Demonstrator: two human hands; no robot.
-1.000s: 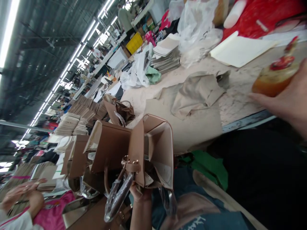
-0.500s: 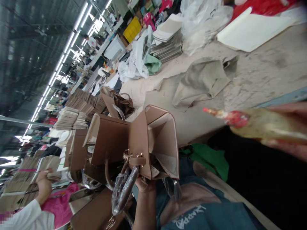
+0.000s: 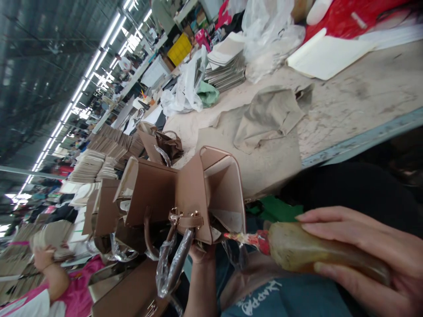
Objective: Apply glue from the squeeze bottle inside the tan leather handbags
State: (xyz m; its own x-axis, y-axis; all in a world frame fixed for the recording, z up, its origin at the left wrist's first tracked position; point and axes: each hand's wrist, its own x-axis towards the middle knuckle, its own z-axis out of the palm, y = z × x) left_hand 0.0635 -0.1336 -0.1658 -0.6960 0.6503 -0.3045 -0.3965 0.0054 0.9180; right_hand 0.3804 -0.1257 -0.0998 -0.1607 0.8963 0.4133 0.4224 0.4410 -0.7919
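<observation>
My left hand is closed on the lower edge of a tan handbag, by its gold strap clasp, and holds the bag up with its open mouth turned towards me. The bag's handles are wrapped in clear plastic and hang beside my wrist. My right hand is wrapped round a squeeze bottle of amber glue. The bottle's red nozzle points at the bag's lower inner edge, almost touching it.
More tan bags are stacked just left of mine. The worktable carries crumpled beige cloth, a stack of cut panels, plastic sacks and a cream sheet. A co-worker in pink sits at lower left.
My right hand has carried the glue bottle from the table's edge at the upper right down to the bag's opening. The co-worker's arm has risen.
</observation>
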